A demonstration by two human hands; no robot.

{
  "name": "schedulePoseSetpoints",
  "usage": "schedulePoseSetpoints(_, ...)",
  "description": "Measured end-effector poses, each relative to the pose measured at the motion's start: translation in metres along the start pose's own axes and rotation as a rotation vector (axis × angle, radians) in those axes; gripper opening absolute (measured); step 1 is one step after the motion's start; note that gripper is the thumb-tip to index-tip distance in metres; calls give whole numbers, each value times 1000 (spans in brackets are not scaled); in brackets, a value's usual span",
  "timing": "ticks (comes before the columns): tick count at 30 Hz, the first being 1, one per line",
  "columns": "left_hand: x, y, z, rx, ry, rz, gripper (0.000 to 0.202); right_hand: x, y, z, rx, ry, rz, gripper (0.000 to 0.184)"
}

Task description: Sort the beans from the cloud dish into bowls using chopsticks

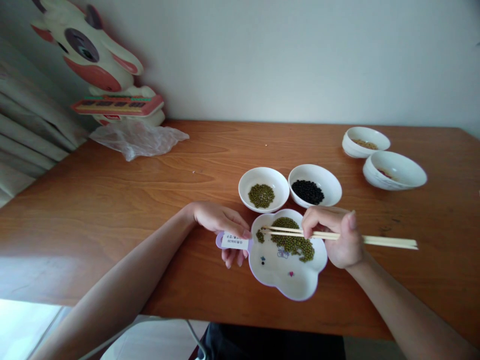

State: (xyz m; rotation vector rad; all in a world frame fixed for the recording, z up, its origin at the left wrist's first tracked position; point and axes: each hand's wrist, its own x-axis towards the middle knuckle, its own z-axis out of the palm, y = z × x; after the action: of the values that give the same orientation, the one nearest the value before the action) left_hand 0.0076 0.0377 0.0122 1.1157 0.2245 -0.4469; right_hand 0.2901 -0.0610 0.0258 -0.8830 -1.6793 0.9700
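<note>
A flower-shaped white plate (279,277) with a lilac rim lies near the table's front edge, holding a heap of green mung beans (294,242). My left hand (221,222) grips the plate's labelled handle (234,242) on its left side. My right hand (335,235) holds a pair of wooden chopsticks (386,242) level, their tips over the plate's left part near a few beans. Just behind the plate stand two small white bowls: one with green beans (262,195), one with black beans (308,191).
Two more white bowls (365,141) (393,170) stand at the far right of the wooden table (112,210). A crumpled clear plastic bag (137,137) and a cow-shaped toy (97,65) sit at the back left against the wall.
</note>
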Motion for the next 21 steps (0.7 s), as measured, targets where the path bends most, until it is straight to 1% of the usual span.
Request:
schedulePoseSetpoints(7, 0, 0, 0, 5, -2, -4, 42, -3, 5, -1, -10, 1, -10, 75)
schedulePoseSetpoints(11, 0, 0, -1, 3, -4, 2, 42, -4, 7, 0, -7, 19, -47, 74)
schedulePoseSetpoints(17, 1, -1, 0, 7, 1, -2, 42, -2, 3, -1, -18, 22, -46, 76)
schedulePoseSetpoints(21, 0, 0, 0, -1, -4, 1, 41, -1, 1, -1, -15, -9, -42, 77)
